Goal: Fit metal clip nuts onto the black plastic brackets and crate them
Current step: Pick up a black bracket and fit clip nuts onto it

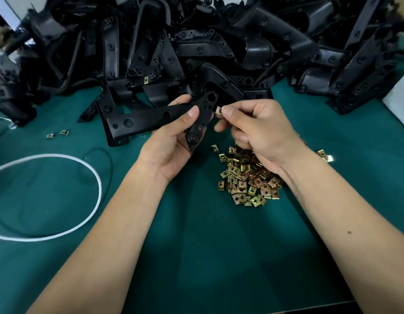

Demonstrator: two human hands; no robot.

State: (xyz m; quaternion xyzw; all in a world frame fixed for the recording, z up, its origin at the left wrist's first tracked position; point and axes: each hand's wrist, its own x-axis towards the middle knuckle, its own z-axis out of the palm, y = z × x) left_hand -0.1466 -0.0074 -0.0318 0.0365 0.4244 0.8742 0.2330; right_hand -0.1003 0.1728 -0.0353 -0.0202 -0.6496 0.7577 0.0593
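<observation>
My left hand [174, 141] grips a black plastic bracket [151, 118] above the green table, thumb on its top face. My right hand [253, 125] pinches one metal clip nut [218, 110] between thumb and forefinger, right at the bracket's right edge, beside a round hole. Whether the nut touches the bracket I cannot tell. A heap of brass-coloured clip nuts [248, 177] lies on the mat under my right wrist. A big pile of black brackets [196, 41] fills the back of the table.
Two stray clip nuts [58, 134] lie at the left. A white cord loop [60, 196] and a thin black loop [106, 159] rest on the green mat [196, 245]. Further stray nuts [324, 155] sit to the right. A white box [400, 103] stands at the right edge.
</observation>
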